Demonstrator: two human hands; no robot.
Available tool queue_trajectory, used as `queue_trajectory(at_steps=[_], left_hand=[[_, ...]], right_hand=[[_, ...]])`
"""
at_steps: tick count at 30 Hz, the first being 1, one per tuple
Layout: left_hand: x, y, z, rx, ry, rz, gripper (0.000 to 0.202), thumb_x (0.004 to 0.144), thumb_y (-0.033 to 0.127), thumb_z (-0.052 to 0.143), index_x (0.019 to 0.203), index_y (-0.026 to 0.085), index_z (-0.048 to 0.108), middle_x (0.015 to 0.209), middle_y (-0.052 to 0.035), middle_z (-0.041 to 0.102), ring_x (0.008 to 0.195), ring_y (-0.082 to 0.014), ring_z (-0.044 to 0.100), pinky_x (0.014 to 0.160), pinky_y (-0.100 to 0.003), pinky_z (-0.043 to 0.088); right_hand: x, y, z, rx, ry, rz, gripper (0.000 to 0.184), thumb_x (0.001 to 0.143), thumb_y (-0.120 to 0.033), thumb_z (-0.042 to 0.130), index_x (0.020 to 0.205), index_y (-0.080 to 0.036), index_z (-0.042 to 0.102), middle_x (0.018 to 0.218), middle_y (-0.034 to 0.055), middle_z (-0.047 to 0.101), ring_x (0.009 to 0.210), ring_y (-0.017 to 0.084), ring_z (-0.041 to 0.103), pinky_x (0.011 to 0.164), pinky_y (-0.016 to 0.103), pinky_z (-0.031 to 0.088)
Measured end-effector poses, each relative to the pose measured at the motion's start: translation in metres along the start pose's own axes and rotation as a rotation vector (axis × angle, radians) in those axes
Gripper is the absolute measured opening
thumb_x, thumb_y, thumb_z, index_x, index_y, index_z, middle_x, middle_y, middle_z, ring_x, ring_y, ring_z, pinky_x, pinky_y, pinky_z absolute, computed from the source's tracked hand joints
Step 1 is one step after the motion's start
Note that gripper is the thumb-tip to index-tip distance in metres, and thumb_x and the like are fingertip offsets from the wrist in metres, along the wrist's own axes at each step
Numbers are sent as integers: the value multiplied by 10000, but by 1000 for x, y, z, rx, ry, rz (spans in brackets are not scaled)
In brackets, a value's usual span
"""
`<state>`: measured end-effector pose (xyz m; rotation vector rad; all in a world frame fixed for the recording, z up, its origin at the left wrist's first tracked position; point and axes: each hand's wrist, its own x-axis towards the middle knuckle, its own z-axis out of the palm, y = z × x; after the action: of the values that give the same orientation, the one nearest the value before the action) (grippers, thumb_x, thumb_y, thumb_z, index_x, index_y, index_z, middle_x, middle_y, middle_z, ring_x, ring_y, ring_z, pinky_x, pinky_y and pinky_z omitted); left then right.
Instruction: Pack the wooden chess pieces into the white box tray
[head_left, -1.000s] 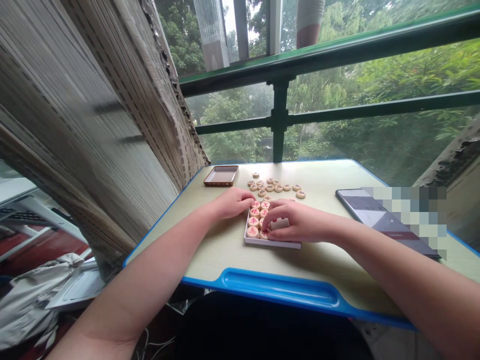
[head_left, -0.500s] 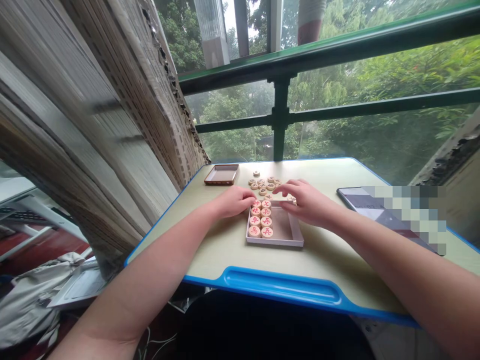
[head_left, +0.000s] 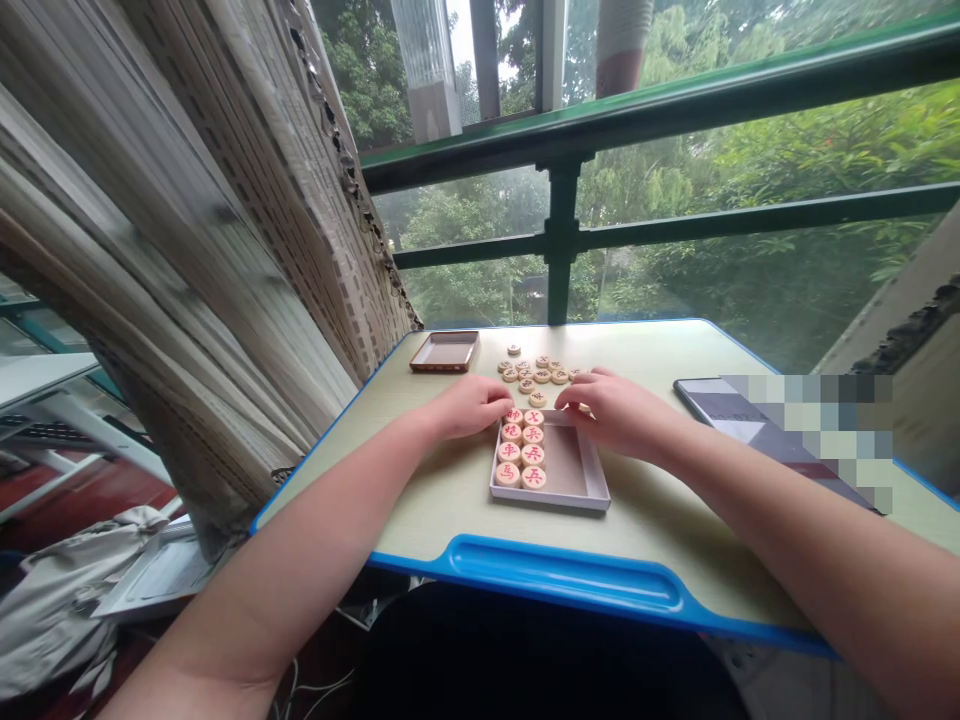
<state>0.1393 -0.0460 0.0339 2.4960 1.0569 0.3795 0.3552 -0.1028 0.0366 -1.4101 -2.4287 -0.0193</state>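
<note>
A shallow white box (head_left: 551, 498) lies on the table, its left side filled by two columns of red-marked xiangqi pieces (head_left: 533, 455). The right part of its floor is bare. My left hand (head_left: 476, 405) is closed at the far left corner of the box, fingertips beside the top red piece. At the far right corner, the fingers of my right hand (head_left: 619, 408) curl down over the box's edge; its thumb is partly hidden. Just beyond the box lie several dark-marked xiangqi pieces (head_left: 537, 398), loosely grouped, some close to my right hand.
A brown-edged box lid (head_left: 445, 351) lies open side up at the far left of the table (head_left: 427, 510). To the right is a phone (head_left: 731, 410), partly pixelated. A blue tray groove (head_left: 562, 575) runs along the near edge. Curtains (head_left: 247, 200) hang at left; a green railing (head_left: 562, 230) stands behind.
The white box with its red pieces has slid a little toward me. My right hand's fingers, spread over the far edge before, have curled down at the box's corner.
</note>
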Motion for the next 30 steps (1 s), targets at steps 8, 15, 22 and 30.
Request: queue_trajectory(at_steps=[8,15,22,30], left_hand=[[0,1,0,22,-4,1,270,786,285,431,748,132,651,698,-19,631,629,-125,511,564,-228,364],[0,1,0,25,-6,3,274,777,284,428,767,135,658,722,-24,642,658,-135,532,593,-230,392],[1,-2,1,22,-3,8,254,781,267,433,762,145,655,727,-15,645,662,-132,537,594,-228,389],[0,0,0,34,-2,19,257,788,265,429,741,141,648,705,-13,636,635,-125,515,586,-225,378]], right_hand=[[-6,-28,-14,292,-113,-196,165,789,-236,574,860,-189,716,745,51,616,687,151,541,631,259,407],[-5,-26,-11,338,-188,-214,166,789,-264,596,865,-210,733,792,58,623,693,150,552,657,262,422],[-5,-27,-11,319,-175,-209,163,779,-212,596,863,-204,736,797,66,639,723,161,569,671,264,432],[-5,-27,-10,313,-181,-211,190,780,-165,567,880,-192,727,814,71,653,717,163,571,652,263,424]])
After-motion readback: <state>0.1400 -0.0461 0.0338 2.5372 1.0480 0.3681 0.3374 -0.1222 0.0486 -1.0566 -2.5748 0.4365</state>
